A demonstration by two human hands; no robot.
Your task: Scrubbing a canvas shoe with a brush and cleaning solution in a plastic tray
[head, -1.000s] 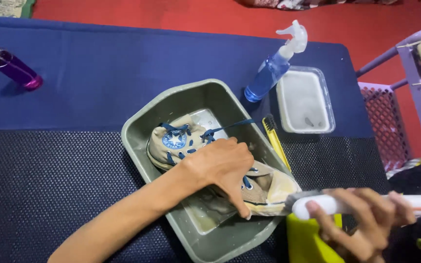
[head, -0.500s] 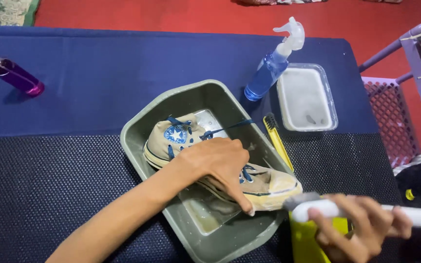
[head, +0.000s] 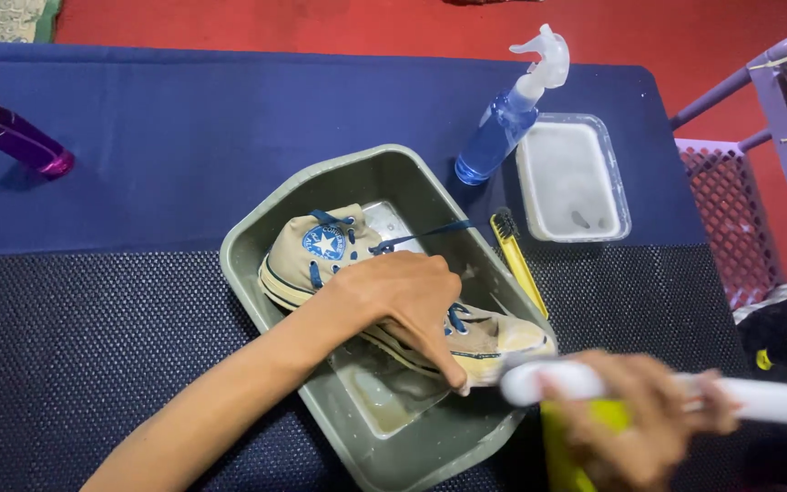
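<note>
At about 10 o'clock, near the far left edge of the dark blue mat point(head: 184, 118), a small bottle of purple liquid point(head: 18, 138) lies tilted. A darker mesh mat point(head: 75, 355) covers the near half of the surface. In the middle sits a grey-green rectangular tub point(head: 257, 246), turned on the diagonal. Inside it lies a beige high-top sneaker point(head: 321, 251) with blue laces, on its side, ankle toward 10 o'clock and toe toward 4 o'clock. The left hand point(head: 403, 296) presses down on the middle of the sneaker, fingers spread and curved over the upper, one fingertip reaching the sole near the toe. A yellow toothbrush point(head: 514, 260) leans on the tub's right rim at 2 o'clock. Beyond it, at 1 o'clock, stands a blue spray bottle point(head: 510, 114), just beside a clear plastic container point(head: 571, 178). At 5 o'clock the right hand point(head: 639, 424), blurred, is wrapped around the handle of a white brush point(head: 758, 396), whose head meets the sneaker's toe. At 3 o'clock stands a purple rack point(head: 785, 100).
</note>
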